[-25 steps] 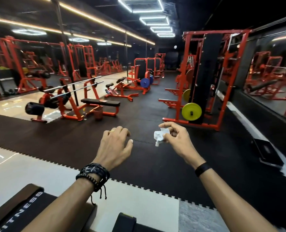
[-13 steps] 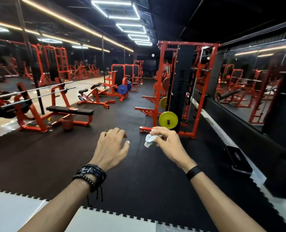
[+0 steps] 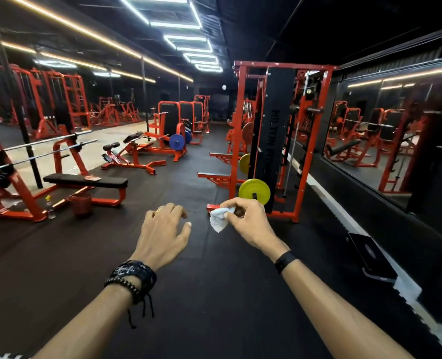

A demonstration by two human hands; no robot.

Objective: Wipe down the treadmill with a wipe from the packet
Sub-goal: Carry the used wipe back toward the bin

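— Black rubber flooring (image 3: 214, 294) lies under us, both forearms stretched out over it. What do our hands hold?

— Our right hand (image 3: 251, 224) pinches a crumpled white wipe (image 3: 219, 218) between thumb and fingertips, the loose end hanging down. Our left hand (image 3: 162, 234) holds nothing; its fingers are loosely spread and relaxed, just beside the wipe but apart from it. We wear dark bracelets (image 3: 131, 274) on the left wrist and a black band (image 3: 285, 261) on the right.

— And beyond the hands?

— Past the right hand stands a red rack (image 3: 315, 141) with a yellow weight plate (image 3: 254, 191) low on it. To the left we see a flat black bench (image 3: 85, 180) on a red frame, something small lying on it, a bucket (image 3: 80, 204) and a bottle (image 3: 50, 207) on the floor beside it. Farther back a blue plate (image 3: 176, 142) sits on another red machine, and mirrors (image 3: 385, 125) line the right wall.
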